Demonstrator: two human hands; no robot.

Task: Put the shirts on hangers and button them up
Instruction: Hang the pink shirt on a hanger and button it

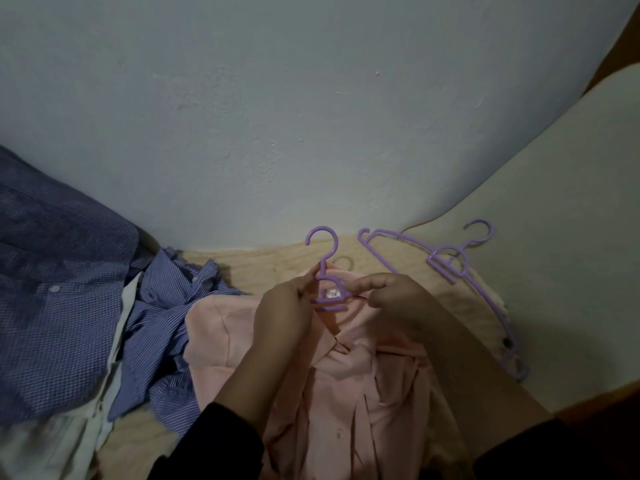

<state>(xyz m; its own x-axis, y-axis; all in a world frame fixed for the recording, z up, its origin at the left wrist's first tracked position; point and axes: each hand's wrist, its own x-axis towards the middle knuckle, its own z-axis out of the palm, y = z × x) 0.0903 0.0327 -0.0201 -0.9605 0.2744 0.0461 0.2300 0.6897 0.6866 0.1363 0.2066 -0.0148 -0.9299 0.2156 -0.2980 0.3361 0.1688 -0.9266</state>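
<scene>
While both hands' fingers (304, 284) pinch its collar, the pink shirt (346, 393) lies below.

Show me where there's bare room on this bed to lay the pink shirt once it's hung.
Bare patches: the beige blanket strip along the wall, between striped blue shirt and spare purple hanger; the cream surface right of it. Crowded: left side, piled shirts.

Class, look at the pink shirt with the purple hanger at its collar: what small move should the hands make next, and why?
Probably fasten the top button. The purple hanger already sits inside the pink shirt collar, both hands, left hand and right hand, pinch fabric there, and the front below looks unbuttoned.
</scene>
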